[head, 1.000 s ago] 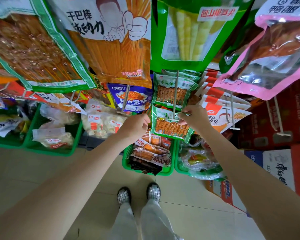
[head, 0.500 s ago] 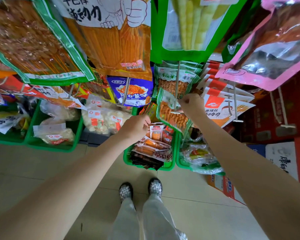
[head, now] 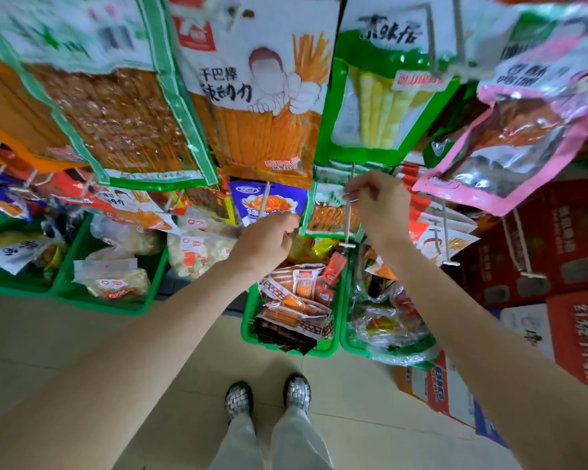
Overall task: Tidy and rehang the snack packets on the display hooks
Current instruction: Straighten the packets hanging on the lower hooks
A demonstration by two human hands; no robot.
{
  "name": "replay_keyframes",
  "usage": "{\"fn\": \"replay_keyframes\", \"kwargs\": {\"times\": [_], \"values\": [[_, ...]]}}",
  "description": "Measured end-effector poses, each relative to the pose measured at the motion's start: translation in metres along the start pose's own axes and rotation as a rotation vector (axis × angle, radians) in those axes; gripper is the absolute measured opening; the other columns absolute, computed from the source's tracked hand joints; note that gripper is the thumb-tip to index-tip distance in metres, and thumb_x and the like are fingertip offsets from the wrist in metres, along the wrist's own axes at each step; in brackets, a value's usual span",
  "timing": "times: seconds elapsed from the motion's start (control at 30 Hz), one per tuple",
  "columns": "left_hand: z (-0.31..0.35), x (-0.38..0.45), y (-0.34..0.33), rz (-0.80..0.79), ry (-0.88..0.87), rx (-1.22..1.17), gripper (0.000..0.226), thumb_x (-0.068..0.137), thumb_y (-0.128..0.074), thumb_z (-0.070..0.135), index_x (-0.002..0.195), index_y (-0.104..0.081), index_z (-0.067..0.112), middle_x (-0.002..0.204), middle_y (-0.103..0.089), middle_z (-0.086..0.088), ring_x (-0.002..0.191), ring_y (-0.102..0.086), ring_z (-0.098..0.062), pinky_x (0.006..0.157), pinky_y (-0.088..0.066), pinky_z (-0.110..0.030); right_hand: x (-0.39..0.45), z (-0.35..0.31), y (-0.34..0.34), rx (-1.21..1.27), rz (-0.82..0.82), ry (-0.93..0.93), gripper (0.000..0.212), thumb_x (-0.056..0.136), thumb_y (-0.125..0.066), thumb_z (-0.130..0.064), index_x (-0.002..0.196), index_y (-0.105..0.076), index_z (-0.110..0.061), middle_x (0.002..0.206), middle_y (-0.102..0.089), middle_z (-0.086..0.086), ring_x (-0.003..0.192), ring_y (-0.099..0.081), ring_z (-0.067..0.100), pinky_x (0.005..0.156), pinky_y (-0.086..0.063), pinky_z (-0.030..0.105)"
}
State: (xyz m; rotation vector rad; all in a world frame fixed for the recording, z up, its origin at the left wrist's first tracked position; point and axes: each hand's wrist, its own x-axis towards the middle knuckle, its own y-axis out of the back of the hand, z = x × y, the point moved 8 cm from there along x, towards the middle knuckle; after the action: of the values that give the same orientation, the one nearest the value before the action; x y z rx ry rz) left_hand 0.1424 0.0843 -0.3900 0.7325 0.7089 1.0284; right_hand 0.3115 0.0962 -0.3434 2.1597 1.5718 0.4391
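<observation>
A green-edged snack packet [head: 330,217] of orange sticks hangs on a white hook rod [head: 348,228] at centre, with more of the same kind behind it. My right hand [head: 379,205] pinches the packet's top right by the rod. My left hand [head: 265,240] is curled into a loose fist with its knuckles at the packet's lower left edge; no grip on it shows. A blue packet [head: 269,201] hangs on the neighbouring hook to the left. Red-and-white packets [head: 435,232] hang to the right.
Large packets [head: 258,106] hang overhead and hide the upper hooks. Green baskets [head: 326,347] of loose snacks stand on the floor below the hooks, and another basket [head: 116,305] stands at left. Red cardboard boxes [head: 557,239] are stacked at right. My shoes [head: 269,398] are on the tiled floor.
The packet has slid back along the rod and hangs flatter, my right hand rising with it. My left hand let go of the packet's edge, dropped, then came back up beside it.
</observation>
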Motion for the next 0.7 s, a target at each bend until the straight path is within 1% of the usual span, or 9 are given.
{"fn": "replay_keyframes", "kwargs": {"times": [0.1,0.13,0.27,0.33,0.4,0.5,0.57,0.63,0.7], "values": [[0.006,-0.013,0.047,0.130,-0.039,-0.006,0.028,0.089,-0.044,0.003,0.114,-0.057,0.006,0.115,-0.061,-0.011,0.105,-0.058,-0.027,0.086,-0.042,-0.031,-0.019,-0.077,-0.018,0.032,-0.086,0.217,0.034,0.074,-0.036,-0.008,0.082,-0.068,-0.003,0.075,-0.065,0.000,0.071,-0.064,0.020,0.068,-0.048,0.021],[0.005,-0.018,0.064,0.174,-0.042,-0.004,0.029,0.089,-0.044,0.002,0.114,-0.057,0.006,0.113,-0.062,-0.012,0.102,-0.058,-0.028,0.084,-0.041,-0.031,-0.024,-0.100,-0.027,0.049,-0.127,0.271,0.035,0.073,-0.036,-0.010,0.085,-0.068,-0.002,0.077,-0.066,0.003,0.072,-0.064,0.021,0.069,-0.049,0.021],[-0.016,-0.046,0.131,0.352,-0.011,-0.004,0.031,0.084,-0.045,-0.003,0.112,-0.057,0.004,0.111,-0.059,-0.019,0.096,-0.060,-0.034,0.081,-0.043,-0.035,-0.036,-0.171,-0.081,-0.045,-0.321,0.443,0.037,0.078,-0.048,-0.001,0.113,-0.061,0.000,0.105,-0.068,0.018,0.098,-0.065,0.030,0.085,-0.052,0.043],[-0.033,-0.062,0.162,0.436,0.028,0.072,0.034,0.083,-0.047,-0.004,0.115,-0.056,0.003,0.116,-0.055,-0.020,0.100,-0.056,-0.037,0.082,-0.037,-0.033,-0.031,-0.189,-0.108,-0.072,-0.360,0.405,0.050,0.078,-0.053,0.006,0.127,-0.048,-0.001,0.120,-0.059,0.019,0.111,-0.058,0.033,0.092,-0.047,0.045],[-0.049,-0.075,0.187,0.497,0.018,0.107,0.034,0.081,-0.048,-0.007,0.113,-0.057,0.002,0.116,-0.053,-0.019,0.099,-0.055,-0.037,0.078,-0.036,-0.030,-0.024,-0.200,-0.127,0.068,-0.357,0.294,0.057,0.076,-0.057,0.006,0.130,-0.041,-0.001,0.122,-0.054,0.015,0.113,-0.055,0.032,0.094,-0.046,0.046],[-0.074,-0.088,0.211,0.527,0.015,0.107,0.033,0.081,-0.047,-0.008,0.111,-0.057,0.003,0.116,-0.051,-0.017,0.098,-0.055,-0.033,0.073,-0.034,-0.023,-0.019,-0.201,-0.139,0.304,-0.269,0.047,0.054,0.078,-0.062,-0.002,0.126,-0.041,-0.008,0.106,-0.053,0.001,0.098,-0.057,0.022,0.088,-0.049,0.040],[-0.083,-0.093,0.220,0.553,0.015,0.085,0.032,0.083,-0.047,-0.008,0.112,-0.056,0.003,0.116,-0.049,-0.015,0.100,-0.054,-0.029,0.073,-0.033,-0.019,-0.019,-0.197,-0.141,0.357,-0.225,-0.059,0.047,0.080,-0.067,-0.011,0.121,-0.045,-0.008,0.101,-0.059,0.004,0.087,-0.059,0.020,0.080,-0.052,0.038],[-0.085,-0.099,0.229,0.590,0.006,0.073,0.033,0.086,-0.047,-0.005,0.116,-0.053,0.005,0.119,-0.046,-0.012,0.094,-0.055,-0.026,0.069,-0.037,-0.023,-0.022,-0.202,-0.141,0.302,-0.223,-0.005,0.031,0.083,-0.067,-0.019,0.107,-0.056,-0.005,0.077,-0.058,0.004,0.065,-0.053,0.018,0.063,-0.046,0.036],[-0.080,-0.105,0.241,0.659,-0.023,0.051,0.035,0.087,-0.047,-0.002,0.120,-0.050,0.007,0.123,-0.043,-0.011,0.083,-0.056,-0.025,0.064,-0.045,-0.031,-0.028,-0.218,-0.140,0.232,-0.233,0.149,0.019,0.086,-0.063,-0.022,0.084,-0.062,-0.003,0.057,-0.045,0.000,0.050,-0.041,0.014,0.054,-0.035,0.031]]}}
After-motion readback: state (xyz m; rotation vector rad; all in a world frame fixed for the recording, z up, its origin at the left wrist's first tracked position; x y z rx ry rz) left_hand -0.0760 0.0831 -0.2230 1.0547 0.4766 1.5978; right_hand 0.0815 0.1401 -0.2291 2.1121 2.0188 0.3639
